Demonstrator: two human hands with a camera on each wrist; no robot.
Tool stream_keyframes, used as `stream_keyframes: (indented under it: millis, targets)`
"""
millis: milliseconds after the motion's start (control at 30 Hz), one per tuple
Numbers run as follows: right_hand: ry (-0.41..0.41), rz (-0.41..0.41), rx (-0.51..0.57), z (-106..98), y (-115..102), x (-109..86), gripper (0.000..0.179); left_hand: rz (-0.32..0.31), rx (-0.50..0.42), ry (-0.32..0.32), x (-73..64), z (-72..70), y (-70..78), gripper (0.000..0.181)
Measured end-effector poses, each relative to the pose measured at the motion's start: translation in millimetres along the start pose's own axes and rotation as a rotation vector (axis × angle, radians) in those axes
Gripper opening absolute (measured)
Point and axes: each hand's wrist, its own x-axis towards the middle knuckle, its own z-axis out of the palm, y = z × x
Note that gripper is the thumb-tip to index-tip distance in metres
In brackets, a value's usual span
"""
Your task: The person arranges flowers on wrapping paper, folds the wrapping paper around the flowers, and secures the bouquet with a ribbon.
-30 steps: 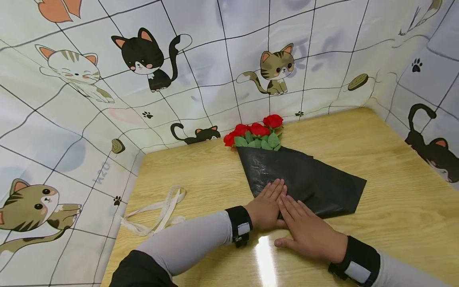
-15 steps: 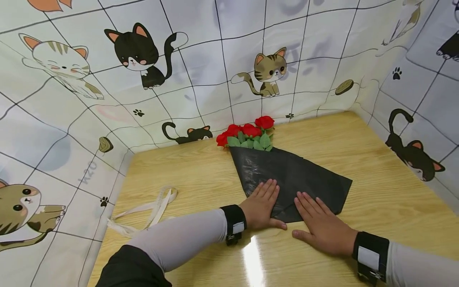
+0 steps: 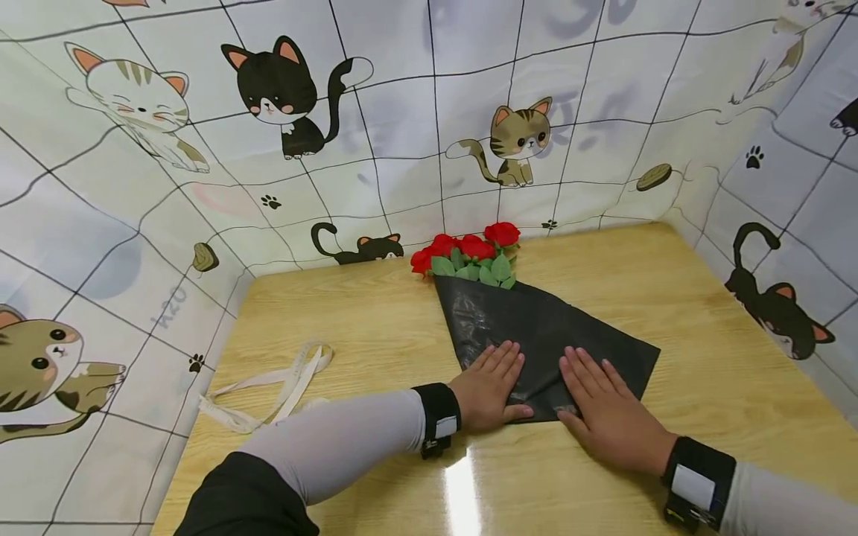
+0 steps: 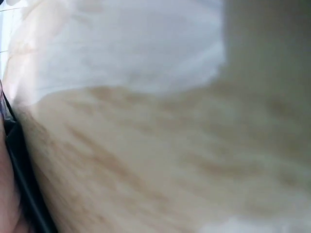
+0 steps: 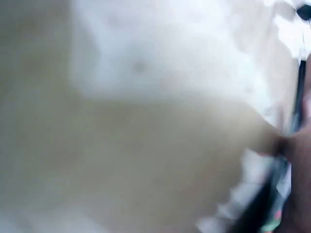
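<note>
Fingers (image 3: 582, 372) straight, left hand (image 3: 484, 393) and right hand (image 3: 611, 417) flat on the black wrapping paper (image 3: 536, 320). Red roses (image 3: 476, 248) inside it, blooms beyond its far edge, the rest hidden. Wrist views blurred.

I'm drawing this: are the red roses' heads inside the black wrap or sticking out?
Sticking out: the red roses and some green leaves show beyond the far edge of the black wrap.

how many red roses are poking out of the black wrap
4, at the top of the black wrap: leftmost rose, second rose, third rose, and rightmost rose, highest in the picture. Others may be hidden.
</note>
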Motion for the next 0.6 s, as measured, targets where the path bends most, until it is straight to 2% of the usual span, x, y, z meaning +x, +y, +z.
stream_keyframes:
  millis: [67,133,200,300,433,600]
  targets:
    - [0.004,-0.075,-0.044,-3,-9,3.9,0.078,-0.001,0.010,-0.008,-0.9,-2.4,1.8,0.092]
    - [-0.062,-0.129,-0.025,-4,-18,7.6,0.080,0.003,0.009,-0.013,-1.7,-4.0,1.8,0.092]
    - [-0.150,-0.147,0.011,-6,-24,10.9,0.085,0.014,0.002,-0.015,-2.4,-3.4,-1.6,0.092]
    - [-0.259,-0.128,0.048,-9,-29,12.7,0.093,0.027,-0.004,-0.002,-2.3,-0.7,-9.7,0.093]
    - [-0.270,-0.125,0.056,-12,-31,14.2,0.095,0.015,0.023,0.001,-2.6,1.7,-28.8,0.099]
    - [-0.259,-0.121,0.067,-9,-31,13.0,0.095,0.015,0.007,0.000,-1.8,2.1,-54.0,0.112]
